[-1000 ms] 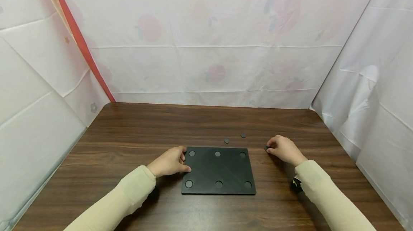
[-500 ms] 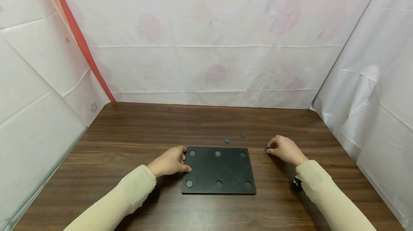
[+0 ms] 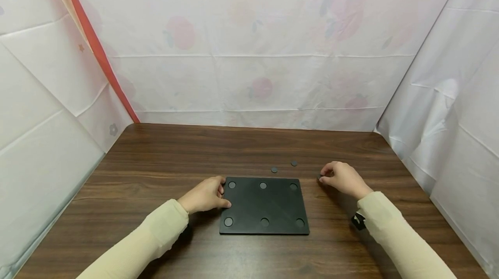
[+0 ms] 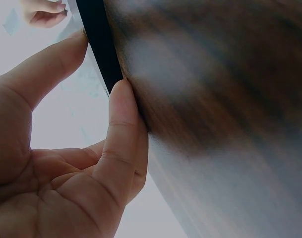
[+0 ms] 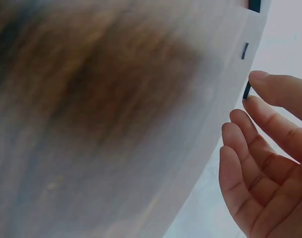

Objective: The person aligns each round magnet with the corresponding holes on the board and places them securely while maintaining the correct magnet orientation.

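In the head view a flat black board [image 3: 265, 205] lies on the table, with round spots along its far and near edges. Some spots look lighter grey, as if a disc sits in them. My left hand [image 3: 205, 195] grips the board's left edge, thumb at the top face and fingers along the side. Off to the right, my right hand [image 3: 343, 179] pinches a small dark disc [image 5: 247, 89] between thumb and index finger, just over the tabletop. Two more dark discs, one nearer [image 3: 274, 170] and one farther [image 3: 294, 163], lie beyond the board's far edge.
The brown wood-grain table [image 3: 156, 153] is bounded by a pale patterned cloth [image 3: 241, 75] at the back and white cloth on both sides. A red strip [image 3: 97, 49] runs down the back left corner. A dark wrist device [image 3: 358, 221] shows below the right sleeve.
My right hand has shifted slightly left and away from me, with the disc between its fingertips. The left hand, the board and the two loose discs stay in place.
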Motion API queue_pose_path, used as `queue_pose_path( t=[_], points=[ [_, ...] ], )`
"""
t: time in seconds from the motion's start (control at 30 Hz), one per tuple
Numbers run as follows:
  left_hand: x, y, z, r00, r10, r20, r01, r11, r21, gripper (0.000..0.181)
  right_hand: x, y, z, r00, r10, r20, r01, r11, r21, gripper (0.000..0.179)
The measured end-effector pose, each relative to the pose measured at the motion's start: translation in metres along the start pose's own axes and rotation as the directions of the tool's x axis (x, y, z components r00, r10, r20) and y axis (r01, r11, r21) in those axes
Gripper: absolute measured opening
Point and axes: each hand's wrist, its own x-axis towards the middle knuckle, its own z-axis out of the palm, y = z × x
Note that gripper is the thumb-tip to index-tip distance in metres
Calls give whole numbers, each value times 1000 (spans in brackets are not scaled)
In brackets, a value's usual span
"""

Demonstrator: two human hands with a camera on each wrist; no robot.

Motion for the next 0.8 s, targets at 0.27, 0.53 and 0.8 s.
queue_pose_path(
  t=[0.27, 0.53, 0.8],
  points=[
    [0, 0, 0, 1000, -11, 6, 12, 1000, -11, 74, 1, -13, -7, 999, -45, -30, 45, 999, 18, 10],
    [0, 0, 1, 1000, -14, 5, 14, 1000, -14, 72, 0, -33, -14, 997, -67, -32, 68, 997, 36, 11],
    [0, 1, 0, 1000, -9, 7, 9, 1000, -2, 72, -3, -56, -16, 993, -109, -38, 111, 993, 50, 12]
  ],
)
